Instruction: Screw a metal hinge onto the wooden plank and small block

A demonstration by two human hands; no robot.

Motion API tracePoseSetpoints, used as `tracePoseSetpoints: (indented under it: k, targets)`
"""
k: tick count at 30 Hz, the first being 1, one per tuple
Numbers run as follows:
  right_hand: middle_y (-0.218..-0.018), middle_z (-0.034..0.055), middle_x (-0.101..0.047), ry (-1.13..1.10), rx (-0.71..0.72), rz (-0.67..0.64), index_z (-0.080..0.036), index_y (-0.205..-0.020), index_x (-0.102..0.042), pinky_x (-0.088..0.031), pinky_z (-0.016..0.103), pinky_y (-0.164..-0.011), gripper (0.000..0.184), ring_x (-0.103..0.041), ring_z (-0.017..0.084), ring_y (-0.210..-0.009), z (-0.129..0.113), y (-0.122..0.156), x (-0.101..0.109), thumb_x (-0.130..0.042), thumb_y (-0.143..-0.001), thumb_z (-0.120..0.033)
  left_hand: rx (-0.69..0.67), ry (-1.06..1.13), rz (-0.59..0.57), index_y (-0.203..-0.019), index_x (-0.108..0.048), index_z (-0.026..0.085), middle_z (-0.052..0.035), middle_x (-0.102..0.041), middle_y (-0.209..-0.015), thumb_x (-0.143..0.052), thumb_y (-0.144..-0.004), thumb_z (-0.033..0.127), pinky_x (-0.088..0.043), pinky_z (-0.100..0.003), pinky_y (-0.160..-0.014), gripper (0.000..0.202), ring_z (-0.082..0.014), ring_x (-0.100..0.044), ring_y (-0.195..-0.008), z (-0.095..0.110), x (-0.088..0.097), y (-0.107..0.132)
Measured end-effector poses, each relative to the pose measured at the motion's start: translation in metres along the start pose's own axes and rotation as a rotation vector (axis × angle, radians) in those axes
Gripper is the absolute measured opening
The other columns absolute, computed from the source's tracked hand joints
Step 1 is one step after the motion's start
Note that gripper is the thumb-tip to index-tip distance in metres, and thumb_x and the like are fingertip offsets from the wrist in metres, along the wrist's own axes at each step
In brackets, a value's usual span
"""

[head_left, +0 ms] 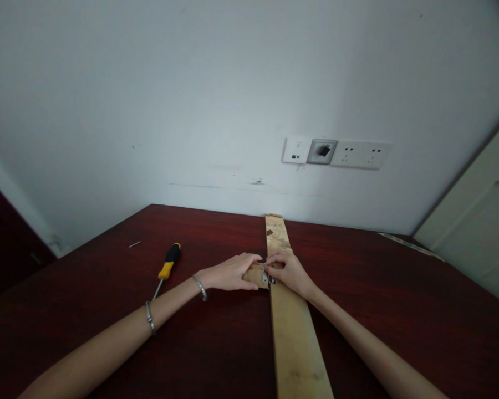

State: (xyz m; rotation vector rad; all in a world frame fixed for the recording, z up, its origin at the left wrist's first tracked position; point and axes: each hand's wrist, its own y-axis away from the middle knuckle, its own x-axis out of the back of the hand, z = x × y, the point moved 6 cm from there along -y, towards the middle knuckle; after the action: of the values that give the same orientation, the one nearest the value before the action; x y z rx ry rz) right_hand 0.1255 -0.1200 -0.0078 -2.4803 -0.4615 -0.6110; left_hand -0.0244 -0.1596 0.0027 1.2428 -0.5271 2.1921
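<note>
A long pale wooden plank lies on the dark red table, running from the wall toward me. My left hand is closed over a small wooden block pressed against the plank's left edge. My right hand rests on the plank with its fingers pinched at a small metal piece where block and plank meet. What the metal piece is I cannot make out. Two silver bracelets sit on my left forearm.
A screwdriver with a yellow and black handle lies on the table left of my left hand. A small screw or nail lies farther left. Wall sockets sit above the plank's far end. A pale door stands at right.
</note>
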Motion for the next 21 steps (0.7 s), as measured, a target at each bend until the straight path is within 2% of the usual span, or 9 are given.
tracePoseSetpoints:
  k: [4,6,12,21]
  targets:
    - [-0.095,0.0043,-0.07,-0.02,-0.036,0.037,-0.023,-0.091,-0.073,-0.047,0.035,-0.083,0.021,-0.062,0.021,-0.09,0.0,0.002,0.006,-0.066,-0.072,-0.025,-0.013,0.036,0.009,-0.136,-0.035,0.02,-0.0131,-0.051,-0.128,-0.071,-0.075,0.039,-0.04,-0.038,-0.098,0.073,-0.0268,-0.05,-0.116,-0.002,0.0,0.0]
    - [-0.1,0.0054,-0.07,-0.082,-0.071,0.078,-0.022,-0.096,-0.071,-0.047,0.035,-0.084,0.023,-0.063,0.022,-0.093,0.002,0.003,0.01,-0.063,-0.075,-0.028,-0.005,0.043,0.008,-0.139,-0.032,0.019,-0.014,-0.051,-0.13,-0.072,-0.075,0.038,-0.039,-0.04,-0.099,0.078,-0.0275,-0.049,-0.118,-0.004,-0.001,0.0]
    - [-0.092,0.0068,-0.071,-0.24,-0.121,0.172,-0.019,-0.085,-0.071,-0.048,0.036,-0.083,0.022,-0.064,0.023,-0.09,0.003,0.004,0.018,-0.06,-0.076,-0.035,0.028,0.01,-0.005,-0.141,-0.03,0.017,-0.0155,-0.049,-0.131,-0.071,-0.075,0.041,-0.037,-0.042,-0.101,0.082,-0.0295,-0.047,-0.119,-0.007,-0.005,0.0]
    - [-0.091,0.0062,-0.071,-0.271,-0.13,0.179,-0.019,-0.083,-0.071,-0.047,0.036,-0.083,0.02,-0.063,0.024,-0.089,0.004,0.005,0.018,-0.06,-0.075,-0.034,0.036,-0.014,-0.022,-0.143,-0.028,0.017,-0.0164,-0.046,-0.133,-0.07,-0.075,0.044,-0.036,-0.044,-0.103,0.084,-0.0302,-0.045,-0.121,-0.009,-0.009,0.0]
